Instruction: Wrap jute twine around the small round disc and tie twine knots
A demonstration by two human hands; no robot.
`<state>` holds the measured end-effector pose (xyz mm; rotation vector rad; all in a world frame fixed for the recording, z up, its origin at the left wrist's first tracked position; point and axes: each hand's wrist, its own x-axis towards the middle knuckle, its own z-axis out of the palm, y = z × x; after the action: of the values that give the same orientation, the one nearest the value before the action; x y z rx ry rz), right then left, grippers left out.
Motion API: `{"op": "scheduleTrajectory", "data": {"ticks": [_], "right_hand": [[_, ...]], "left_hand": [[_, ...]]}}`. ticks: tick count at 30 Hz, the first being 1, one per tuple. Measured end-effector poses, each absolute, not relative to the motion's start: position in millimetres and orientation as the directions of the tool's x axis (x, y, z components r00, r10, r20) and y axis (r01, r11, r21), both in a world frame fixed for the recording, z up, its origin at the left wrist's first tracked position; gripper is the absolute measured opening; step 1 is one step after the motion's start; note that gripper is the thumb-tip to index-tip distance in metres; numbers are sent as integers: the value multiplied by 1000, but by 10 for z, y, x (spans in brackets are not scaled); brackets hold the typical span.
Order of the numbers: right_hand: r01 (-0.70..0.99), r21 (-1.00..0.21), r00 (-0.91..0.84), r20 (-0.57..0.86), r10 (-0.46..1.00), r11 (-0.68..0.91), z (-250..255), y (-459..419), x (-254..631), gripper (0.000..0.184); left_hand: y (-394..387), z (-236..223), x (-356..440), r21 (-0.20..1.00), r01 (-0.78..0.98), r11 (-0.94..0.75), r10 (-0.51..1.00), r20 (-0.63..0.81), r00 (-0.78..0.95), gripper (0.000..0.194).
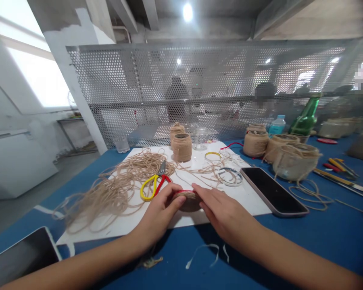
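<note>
Between my hands, above the front of a white sheet [133, 227], is a round twine-wrapped jar [188, 206] with a red strip along its top edge. My left hand [163, 207] grips it from the left, thumb across the near side. On the right, my right hand [219, 205] has its fingers pressed together against the jar's rim and side. Much of the jar is hidden behind my fingers. Just beyond my left hand lie scissors [157, 181] with yellow and red handles, their blades on a loose heap of twine [133, 169].
Twine-wrapped jars [182, 148] and a clear glass jar [201, 139] stand at the back. A phone [272, 189] lies right, near more wrapped jars [296, 161] and a green bottle [307, 114]. Tape rolls [230, 176] lie mid-sheet. A dark-screened device [24, 257] is front left.
</note>
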<state>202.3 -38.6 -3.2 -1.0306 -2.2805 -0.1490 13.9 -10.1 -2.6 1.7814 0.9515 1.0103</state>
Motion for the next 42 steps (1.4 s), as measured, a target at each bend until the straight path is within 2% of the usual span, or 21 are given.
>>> {"op": "scheduleTrajectory", "data": {"ticks": [12,20,22,25,29,31,35,42], "right_hand": [[701,-245,-458,565,686,670,-74,-326,2066,40],[640,-419,-416,514,750,643,26,-363,2045,36],[618,-435,-412,530,741,655,38,-364,2049,35],[626,-398,-426,547,721,671,10,-349,2068,34],[665,-229,-535,518,667,711,-83,-333,2079,36],[670,-170,-576,496,650,723,-116,-335,2071,40],[682,-196,-550,496,672,704,-111,-340,2050,40],[675,-284,-480,531,698,681,-66,-333,2055,39]], "left_hand": [[-56,-66,138,976,-120,-182,921,212,327,17],[-82,-42,167,941,-332,-63,900,197,389,11],[-86,-34,154,953,-291,-82,892,201,405,12],[-86,-18,125,974,-122,-190,878,224,422,16],[-104,11,115,922,169,-350,871,253,421,20],[-118,19,120,888,243,-390,864,262,430,17],[-133,12,128,898,250,-363,873,233,428,12],[-139,27,134,969,54,-241,889,198,414,19]]}}
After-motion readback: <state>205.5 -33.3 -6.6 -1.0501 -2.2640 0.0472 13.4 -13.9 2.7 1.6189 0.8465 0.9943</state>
